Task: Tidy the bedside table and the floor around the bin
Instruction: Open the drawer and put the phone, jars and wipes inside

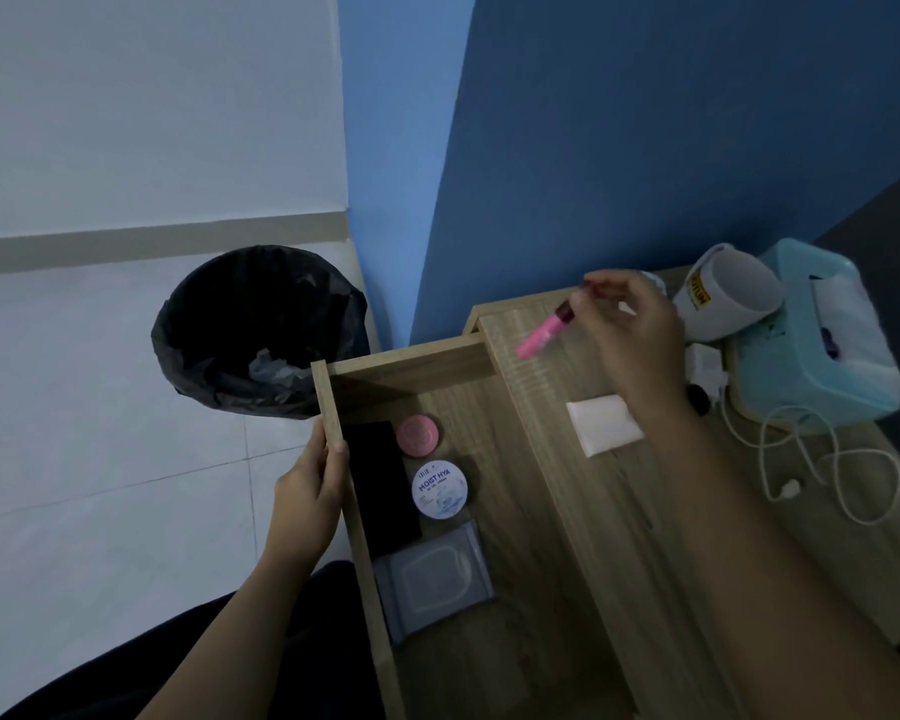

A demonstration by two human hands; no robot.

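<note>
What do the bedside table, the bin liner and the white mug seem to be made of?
Bedside table: wood-look board, matte, pale printed grain; probably laminate.
Bin liner: thin black plastic film, crinkled, faintly shiny.
White mug: likely glazed ceramic, smooth with a thick rim; plastic cannot be excluded.

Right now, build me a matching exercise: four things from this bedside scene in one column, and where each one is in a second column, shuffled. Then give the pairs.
Things:
1. pink tube
2. round white jar
3. mug
4. crumpled paper

Places:
A. in the bin
B. in the open drawer
C. held in the right hand
D. on the tabletop by the teal tissue box

Pairs: 1-C, 2-B, 3-D, 4-A
</note>
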